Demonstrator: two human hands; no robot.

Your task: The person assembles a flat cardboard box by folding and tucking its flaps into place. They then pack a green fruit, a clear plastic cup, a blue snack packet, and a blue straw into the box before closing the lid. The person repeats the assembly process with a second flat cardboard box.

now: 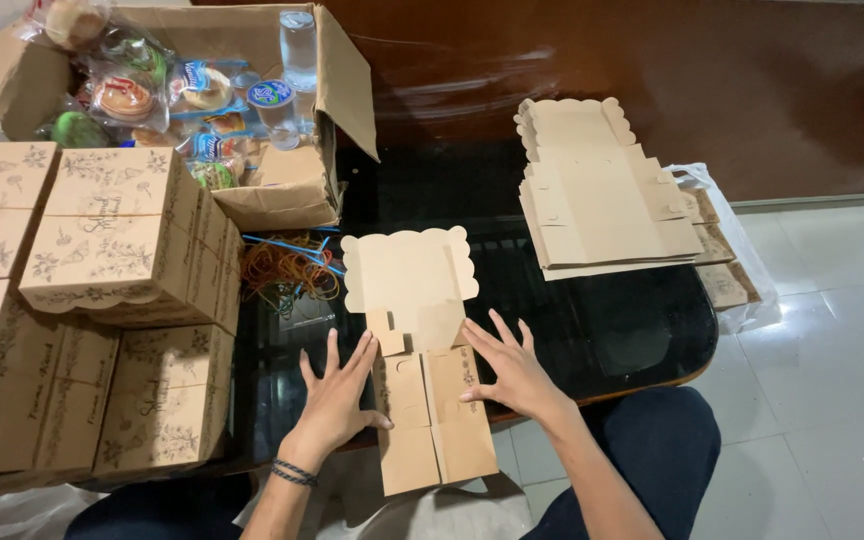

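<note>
A flat, unfolded brown cardboard box blank (414, 330) with a scalloped top flap lies on the dark glass table (592, 330), its lower part hanging over the front edge. My left hand (337, 395) rests with spread fingers on the blank's left side flap. My right hand (510, 368) presses flat on the right side flap. Neither hand grips anything; both lie palm down with fingers apart.
A stack of flat blanks (602, 205) lies at the right. Several folded printed brown boxes (102, 290) are piled at the left. An open carton (282, 190) of wrapped snacks and water cups stands behind them. Rubber bands (287, 268) lie nearby. A bag of blanks (732, 270) sits at the table's right edge.
</note>
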